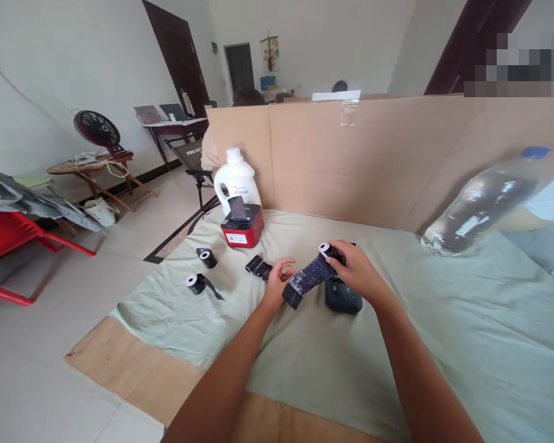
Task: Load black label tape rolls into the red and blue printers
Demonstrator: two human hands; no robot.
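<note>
Between finger and thumb, my right hand (356, 266) grips a dark roll with a white core (324, 248). A printed black strip (307, 280) hangs from the roll down to the left. My left hand (279, 282) is beside the strip's lower part, fingers apart and curved, with nothing seen in it. Another dark strip (258, 267) lies on the cloth just behind my left hand. Under my right hand sits a black device (343, 296), partly covered. Two more black rolls, one (207, 258) behind the other (196, 283), rest on the cloth at the left.
A red and black box-shaped device (242, 227) stands before a white jug (235, 175). A cardboard panel (341, 163) spans the table's back. At the right leans a large clear bottle (484, 200). Green cloth (351, 381) covers the wooden table (133, 363). A red chair (13, 246) is far left.
</note>
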